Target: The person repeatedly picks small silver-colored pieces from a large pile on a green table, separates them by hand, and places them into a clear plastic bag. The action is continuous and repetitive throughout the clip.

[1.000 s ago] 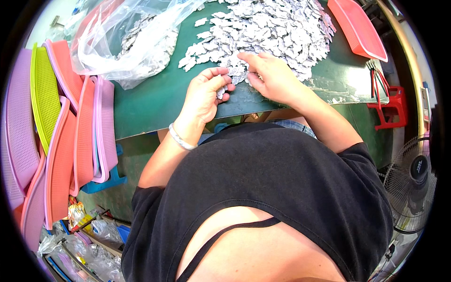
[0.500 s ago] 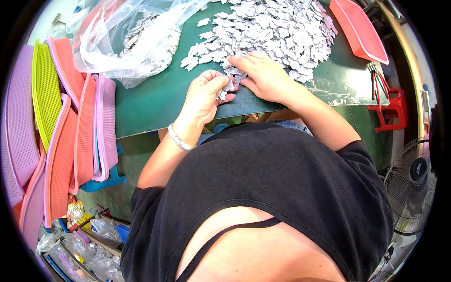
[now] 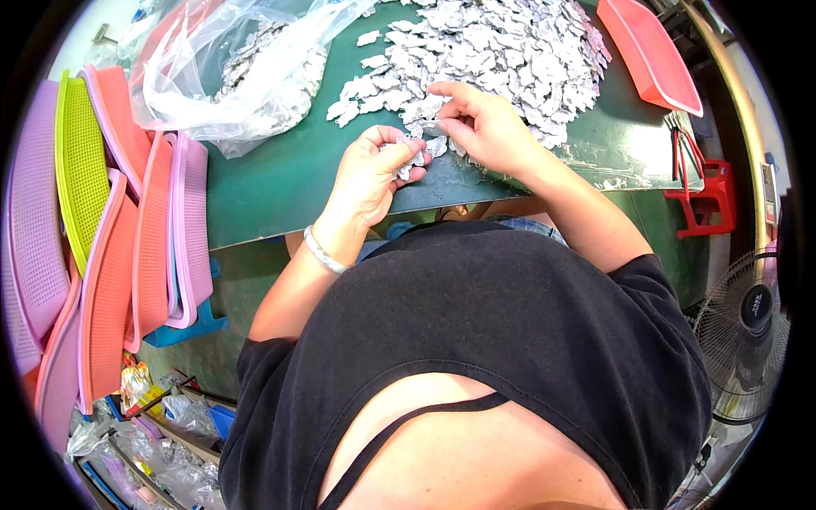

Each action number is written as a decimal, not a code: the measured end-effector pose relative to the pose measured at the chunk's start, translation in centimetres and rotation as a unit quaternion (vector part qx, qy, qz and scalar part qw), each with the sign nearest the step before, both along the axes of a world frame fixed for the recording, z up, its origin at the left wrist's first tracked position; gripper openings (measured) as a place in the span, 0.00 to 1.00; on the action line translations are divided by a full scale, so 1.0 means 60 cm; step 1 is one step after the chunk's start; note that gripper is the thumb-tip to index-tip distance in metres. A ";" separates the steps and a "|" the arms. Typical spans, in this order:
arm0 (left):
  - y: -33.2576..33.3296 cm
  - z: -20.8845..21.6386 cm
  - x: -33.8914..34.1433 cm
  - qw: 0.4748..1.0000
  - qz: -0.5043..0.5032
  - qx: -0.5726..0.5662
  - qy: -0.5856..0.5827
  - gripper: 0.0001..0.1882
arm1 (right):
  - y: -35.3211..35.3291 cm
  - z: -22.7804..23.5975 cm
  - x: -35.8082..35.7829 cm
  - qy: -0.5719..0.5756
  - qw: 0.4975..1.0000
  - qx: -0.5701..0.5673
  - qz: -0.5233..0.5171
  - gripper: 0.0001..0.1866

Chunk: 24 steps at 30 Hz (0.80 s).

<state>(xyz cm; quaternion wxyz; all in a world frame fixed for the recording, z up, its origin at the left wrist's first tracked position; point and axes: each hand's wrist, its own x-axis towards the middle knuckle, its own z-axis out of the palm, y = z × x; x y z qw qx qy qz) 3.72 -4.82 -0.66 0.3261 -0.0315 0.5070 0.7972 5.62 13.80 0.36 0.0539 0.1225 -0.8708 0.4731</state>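
Note:
My left hand (image 3: 371,167) is closed around a few small, flat, silver-grey pieces (image 3: 408,159) with irregular outlines, just above the near edge of the green table. To the right of it, my right hand (image 3: 491,132) pinches one similar grey piece (image 3: 432,127), tilted, between thumb and fingers, its index finger stretched out. Another loose piece (image 3: 437,146) lies between the two hands. Beyond them spreads a large heap of the same pieces (image 3: 501,59). Their exact kind cannot be made out.
A clear plastic bag (image 3: 246,85) with more grey pieces lies at the table's left. On the right are a pink basket (image 3: 650,59), pliers-like red handles (image 3: 687,153), a red stool (image 3: 714,204) and a fan (image 3: 748,331). Perforated baskets (image 3: 110,212) stand stacked at left. The green table (image 3: 280,191) ends near my body.
My right hand has lifted slightly away from my left, its index finger extending, and a tilted grey piece now shows at its thumb. My left hand stays nearly in place.

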 end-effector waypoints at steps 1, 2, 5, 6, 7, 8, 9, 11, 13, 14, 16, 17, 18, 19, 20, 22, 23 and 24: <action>0.001 0.000 0.000 1.000 0.003 0.003 0.002 0.09 | 0.002 0.002 -0.001 -0.037 0.998 -0.044 0.001 0.20; 0.002 0.000 0.001 1.000 0.011 0.002 0.001 0.10 | 0.004 0.004 -0.002 -0.073 0.993 -0.088 0.003 0.20; 0.006 0.005 0.002 1.000 0.025 0.001 -0.002 0.10 | 0.004 0.007 -0.005 -0.126 0.977 -0.169 0.018 0.19; 0.007 0.009 0.003 1.000 0.022 0.002 -0.005 0.09 | 0.002 0.009 -0.004 -0.139 0.973 -0.186 0.020 0.20; 0.007 0.010 0.004 1.000 0.019 0.003 -0.007 0.08 | 0.000 0.012 -0.003 -0.153 0.967 -0.201 0.023 0.20; 0.008 0.007 0.004 1.000 0.010 0.009 -0.003 0.08 | -0.002 0.015 -0.003 -0.166 0.962 -0.217 0.025 0.20; 0.008 0.003 0.004 1.000 0.002 0.015 0.001 0.08 | -0.003 0.018 -0.002 -0.183 0.954 -0.237 0.028 0.20; 0.007 0.001 0.004 1.000 -0.001 0.016 0.000 0.07 | -0.004 0.022 0.000 -0.217 0.935 -0.279 0.034 0.20; 0.006 0.003 0.004 1.000 0.009 0.007 -0.008 0.06 | -0.002 0.014 -0.002 -0.190 0.945 -0.266 0.030 0.20; 0.005 0.001 0.003 1.000 0.009 0.012 -0.010 0.06 | 0.000 0.010 -0.002 -0.176 0.949 -0.259 0.027 0.20; 0.000 -0.004 0.001 1.000 0.009 0.024 -0.013 0.05 | 0.003 0.006 0.003 -0.086 0.990 -0.107 0.031 0.22; -0.002 -0.006 0.000 1.000 0.009 0.023 -0.011 0.05 | 0.003 0.005 0.006 -0.040 0.998 -0.030 0.033 0.23; -0.003 -0.008 -0.002 1.000 0.009 0.021 -0.010 0.05 | 0.002 0.005 0.007 0.007 0.998 0.042 0.051 0.24; -0.004 -0.009 -0.003 1.000 0.008 0.020 -0.009 0.05 | 0.000 0.006 0.009 0.054 0.990 0.113 0.068 0.24; -0.006 -0.007 -0.002 0.999 0.019 0.034 -0.017 0.05 | -0.001 0.006 0.009 0.100 0.974 0.184 0.085 0.25; -0.009 0.001 0.000 0.997 0.040 0.060 -0.031 0.06 | -0.003 -0.001 0.007 0.139 0.960 0.223 0.093 0.26; -0.009 0.005 0.000 0.996 0.050 0.063 -0.035 0.06 | -0.004 -0.003 0.007 0.159 0.952 0.242 0.096 0.26; -0.009 0.008 -0.001 0.995 0.060 0.065 -0.039 0.07 | -0.005 -0.003 0.007 0.163 0.953 0.237 0.090 0.24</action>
